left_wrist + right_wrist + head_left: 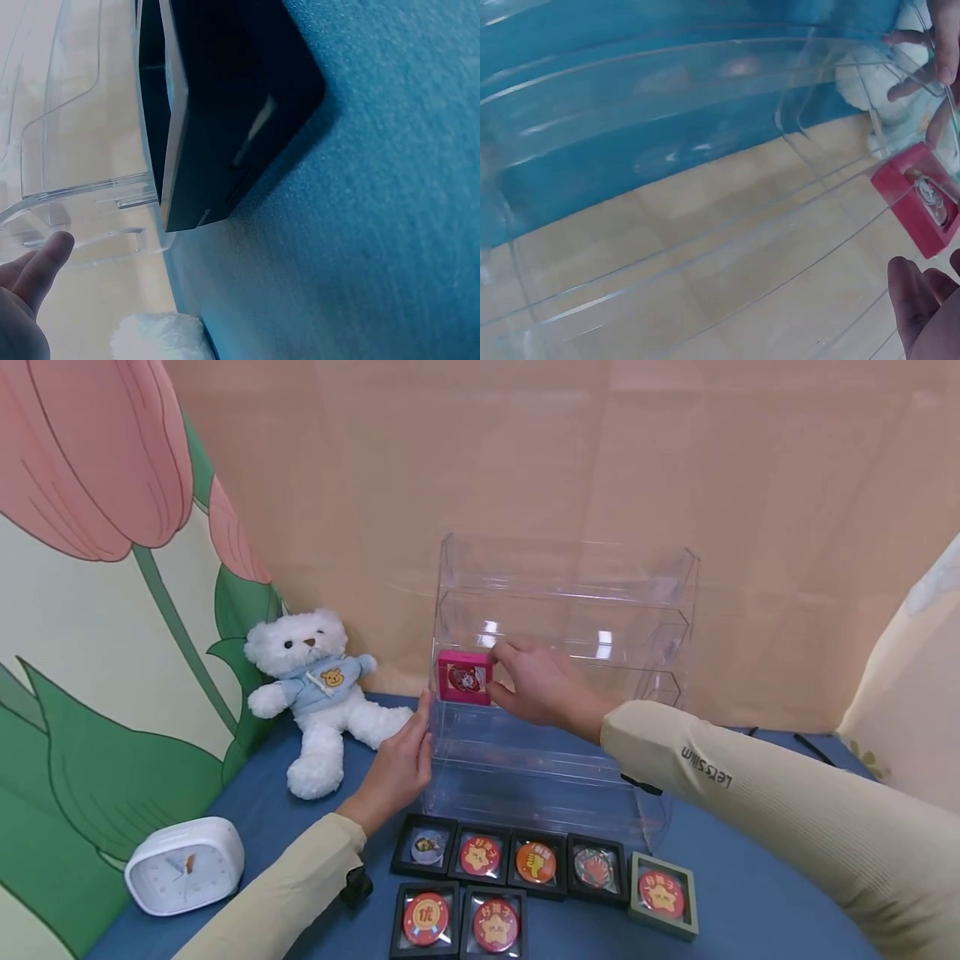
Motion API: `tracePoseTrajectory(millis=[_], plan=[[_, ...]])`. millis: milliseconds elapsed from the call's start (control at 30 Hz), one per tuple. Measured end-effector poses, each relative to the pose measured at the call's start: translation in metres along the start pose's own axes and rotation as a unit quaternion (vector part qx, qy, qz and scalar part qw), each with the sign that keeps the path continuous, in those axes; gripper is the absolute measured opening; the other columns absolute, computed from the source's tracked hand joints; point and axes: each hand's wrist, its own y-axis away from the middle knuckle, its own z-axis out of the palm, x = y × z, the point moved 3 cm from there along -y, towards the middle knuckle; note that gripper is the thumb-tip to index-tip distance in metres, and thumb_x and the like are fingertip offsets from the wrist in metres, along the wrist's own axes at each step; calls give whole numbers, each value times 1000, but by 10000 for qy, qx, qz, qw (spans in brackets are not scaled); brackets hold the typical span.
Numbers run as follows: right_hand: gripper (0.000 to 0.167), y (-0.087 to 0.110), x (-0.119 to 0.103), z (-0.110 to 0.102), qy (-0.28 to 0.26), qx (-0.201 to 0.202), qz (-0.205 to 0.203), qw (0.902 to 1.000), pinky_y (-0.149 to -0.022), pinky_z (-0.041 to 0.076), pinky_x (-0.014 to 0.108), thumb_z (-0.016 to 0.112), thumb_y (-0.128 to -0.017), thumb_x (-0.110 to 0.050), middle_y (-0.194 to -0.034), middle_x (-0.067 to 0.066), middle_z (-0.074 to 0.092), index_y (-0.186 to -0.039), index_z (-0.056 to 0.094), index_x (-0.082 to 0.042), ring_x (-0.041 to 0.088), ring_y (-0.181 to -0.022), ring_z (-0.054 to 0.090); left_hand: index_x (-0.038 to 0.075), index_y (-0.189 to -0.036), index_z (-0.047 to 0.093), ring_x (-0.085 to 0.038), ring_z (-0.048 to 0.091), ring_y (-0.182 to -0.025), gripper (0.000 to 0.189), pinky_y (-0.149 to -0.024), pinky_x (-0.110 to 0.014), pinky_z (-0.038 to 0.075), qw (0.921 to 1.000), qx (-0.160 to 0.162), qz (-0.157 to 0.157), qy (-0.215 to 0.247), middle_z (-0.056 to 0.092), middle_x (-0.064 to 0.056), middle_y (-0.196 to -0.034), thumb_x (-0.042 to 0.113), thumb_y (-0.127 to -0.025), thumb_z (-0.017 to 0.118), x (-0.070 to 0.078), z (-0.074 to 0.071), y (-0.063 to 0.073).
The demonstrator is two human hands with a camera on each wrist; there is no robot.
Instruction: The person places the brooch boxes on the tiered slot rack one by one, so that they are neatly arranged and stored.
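A clear plastic tiered display rack (525, 735) stands on the blue cloth. A pink square display frame (465, 677) with a round badge inside sits upright at the left end of a middle tier. My right hand (551, 687) is at the frame's right side, index finger by its upper corner. In the right wrist view a gap shows between the right thumb and the pink frame (919, 196). My left hand (397, 772) rests against the rack's left side, fingers extended. The left wrist view shows its fingertips by the clear side panel (97, 202).
In front of the rack lie several black-framed badges (480, 857) and one grey-green frame (663, 893). A white teddy bear (318, 693) in a blue hoodie sits left of the rack. A white clock (185, 866) stands at the front left.
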Motion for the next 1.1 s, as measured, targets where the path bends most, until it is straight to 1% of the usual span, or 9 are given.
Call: tracePoseTrajectory(millis=[133,267,367,433,567,633,733,867,1100], plan=[[39,19,4,-3,150,-44,-152,9998,-77,53,34,71,-84,-31,-112,5,61,-116,61,-11,19,-95,58,5,-152,11,-27,41,-129,79,-94,-36,43,10000,44,-17,-42,26,-9,-152,-5,-89,58,-2,1,2],[31,55,6,-4,318,212,-930,9949,-68,52,28,73,-82,-29,-101,1,63,-106,63,-12,15,-84,58,5,-152,12,-27,39,-130,78,-96,-37,42,10000,71,-21,-37,26,-9,-153,-5,-89,58,-2,2,3],[24,95,7,0,226,230,-1505,9881,-58,49,23,74,-80,-25,-96,-2,61,-98,64,-14,12,-80,56,3,-151,12,-28,39,-130,77,-95,-38,42,10000,75,11,-42,26,-10,-152,-4,-90,57,-2,1,5],[22,125,8,7,55,8,-1735,9848,-57,49,21,73,-80,-23,-96,-4,60,-97,63,-16,9,-82,54,2,-151,13,-28,39,-130,76,-95,-38,42,9999,104,24,-54,27,-11,-152,-5,-89,57,-2,0,5],[20,186,13,29,-472,-607,-1916,9785,-60,47,16,72,-82,-23,-100,-9,56,-99,63,-19,3,-85,51,0,-150,17,-29,41,-129,75,-95,-39,42,9997,205,102,-114,30,-13,-150,-6,-88,58,-3,-2,7],[21,211,18,38,-680,-664,-1984,9755,-60,44,12,73,-82,-23,-101,-11,55,-99,62,-21,1,-85,50,-1,-149,18,-28,40,-129,74,-96,-39,41,9996,217,138,-88,30,-13,-150,-7,-88,58,-4,-3,7],[22,237,30,47,-923,-502,-1867,9768,-57,39,8,75,-81,-24,-100,-13,53,-98,61,-22,-1,-82,48,-1,-150,17,-28,39,-130,74,-96,-38,41,9997,197,162,-66,29,-13,-151,-7,-88,58,-4,-3,7],[22,260,48,54,-974,-371,-1339,9855,-54,41,11,76,-81,-28,-98,-13,54,-97,62,-24,0,-80,49,0,-150,16,-28,39,-130,75,-95,-38,42,9997,200,157,-39,29,-13,-151,-6,-88,58,-2,-3,6],[28,282,62,68,-693,-1185,-70,9905,-58,49,22,61,-87,-51,-104,-10,54,-103,63,-29,4,-85,46,-2,-149,18,-30,42,-127,74,-94,-39,43,9994,246,234,0,32,-16,-149,-7,-87,58,1,1,5]])
